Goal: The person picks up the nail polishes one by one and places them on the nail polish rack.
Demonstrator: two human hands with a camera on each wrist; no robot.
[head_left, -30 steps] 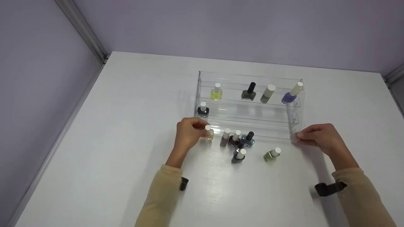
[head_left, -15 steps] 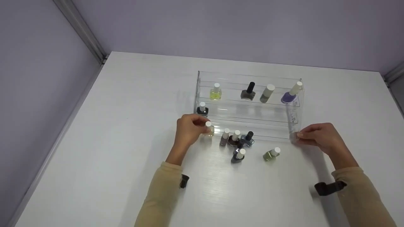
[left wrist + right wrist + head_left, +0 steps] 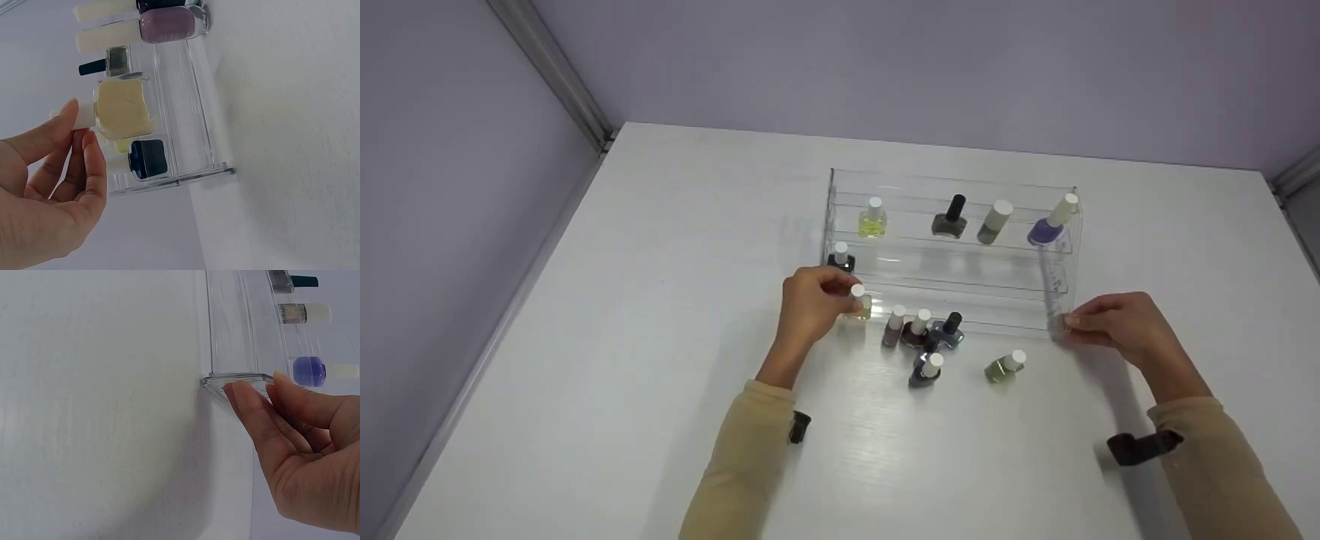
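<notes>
Left hand (image 3: 808,311) fingers pinch pale bottle (image 3: 122,108) (cap half hidden); right hand (image 3: 1117,326) steadies rack (image 3: 1057,300).

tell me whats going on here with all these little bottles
A person's left hand pinches the white cap of a pale yellow nail polish bottle at the front left of a clear acrylic tiered rack. The right hand touches the rack's front right corner. Five bottles stand on the rack's upper tiers; a cluster of others sits on the white table in front.
</notes>
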